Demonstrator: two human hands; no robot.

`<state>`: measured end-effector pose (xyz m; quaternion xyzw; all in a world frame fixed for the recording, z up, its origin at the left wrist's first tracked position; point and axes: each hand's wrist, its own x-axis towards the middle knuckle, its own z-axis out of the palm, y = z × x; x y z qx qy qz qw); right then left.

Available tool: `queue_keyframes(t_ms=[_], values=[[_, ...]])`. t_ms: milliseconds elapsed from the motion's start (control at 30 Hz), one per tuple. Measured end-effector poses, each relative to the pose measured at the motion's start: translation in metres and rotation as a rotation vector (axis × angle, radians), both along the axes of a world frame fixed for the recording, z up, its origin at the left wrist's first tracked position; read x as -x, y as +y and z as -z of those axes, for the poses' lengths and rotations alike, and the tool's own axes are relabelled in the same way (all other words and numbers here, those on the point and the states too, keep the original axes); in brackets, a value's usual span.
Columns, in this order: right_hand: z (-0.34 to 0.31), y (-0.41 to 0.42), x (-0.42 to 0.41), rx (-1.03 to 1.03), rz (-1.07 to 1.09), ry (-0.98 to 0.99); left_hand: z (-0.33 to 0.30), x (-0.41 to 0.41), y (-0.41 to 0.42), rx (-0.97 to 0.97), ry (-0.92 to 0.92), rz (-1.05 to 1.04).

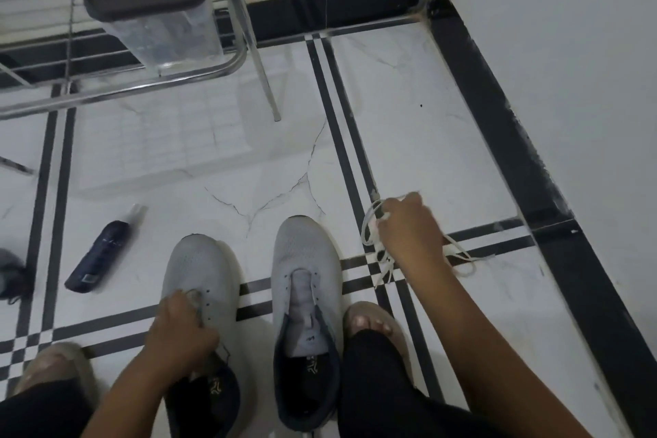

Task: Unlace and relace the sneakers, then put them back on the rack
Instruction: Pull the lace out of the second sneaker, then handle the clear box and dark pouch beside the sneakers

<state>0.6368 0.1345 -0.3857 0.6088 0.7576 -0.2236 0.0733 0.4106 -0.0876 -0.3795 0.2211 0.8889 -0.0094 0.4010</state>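
Observation:
Two grey mesh sneakers stand side by side on the tiled floor, toes pointing away, both with empty eyelets. My left hand (181,325) grips the tongue area of the left sneaker (199,270). The right sneaker (305,267) stands free, its tongue exposed. To its right, my right hand (409,228) holds a bundle of white laces (382,267) low over the floor, with loops and ends trailing on the tiles. The metal rack (142,82) stands at the upper left.
A dark spray bottle (99,256) lies on the floor left of the sneakers. A brown-lidded clear container (156,3) sits on the rack. My slippered feet (373,324) flank the sneakers. A white wall with black skirting (515,139) runs along the right.

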Motion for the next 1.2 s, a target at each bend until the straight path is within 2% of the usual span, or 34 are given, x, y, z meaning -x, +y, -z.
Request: queue_keyframes(t_ms=[33,67,100,133,200,233,300,433,500,533,667,867,967,1033,1100,1200], values=[[-0.008,-0.011,0.004,0.063,-0.027,0.106,-0.001,0.002,-0.004,0.096,-0.104,0.033],[-0.018,-0.024,0.008,0.210,-0.070,0.192,-0.006,0.002,-0.007,0.235,-0.214,0.072],[-0.028,-0.039,0.013,0.384,-0.146,0.189,-0.012,0.000,-0.010,0.366,-0.306,0.105],[-0.033,-0.054,0.019,0.504,-0.281,0.087,-0.010,0.002,-0.015,0.431,-0.316,0.112],[-0.032,-0.080,0.027,0.537,-0.547,-0.180,-0.002,0.006,-0.023,0.391,-0.169,0.122],[-0.028,-0.088,0.032,0.500,-0.611,-0.253,0.001,0.008,-0.027,0.342,-0.079,0.137],[-0.021,-0.094,0.039,0.404,-0.614,-0.254,-0.004,0.004,-0.026,0.305,0.039,0.186],[-0.011,-0.090,0.056,0.142,-0.435,0.117,-0.009,0.010,-0.026,0.158,0.272,0.088],[-0.005,-0.088,0.064,0.132,-0.354,0.275,-0.009,0.015,-0.025,0.060,0.377,0.002],[-0.002,-0.087,0.068,0.146,-0.346,0.277,-0.008,0.018,-0.026,0.022,0.400,-0.019],[0.009,-0.090,0.077,0.146,-0.419,0.056,-0.004,0.027,-0.027,0.011,0.346,-0.049],[0.019,-0.100,0.107,0.143,-0.498,0.158,0.000,0.032,-0.035,-0.043,0.415,-0.059],[0.014,-0.103,0.124,0.272,-0.530,0.173,-0.003,0.037,-0.043,-0.091,0.387,-0.148],[-0.004,-0.092,0.132,0.318,-0.498,0.215,-0.005,0.037,-0.040,-0.203,0.393,-0.228],[-0.037,-0.068,0.148,0.151,-0.460,0.309,-0.007,0.039,-0.032,-0.410,0.475,-0.211],[-0.101,-0.024,0.184,-0.314,-0.502,0.482,-0.004,0.024,-0.007,-0.602,0.573,0.097]])
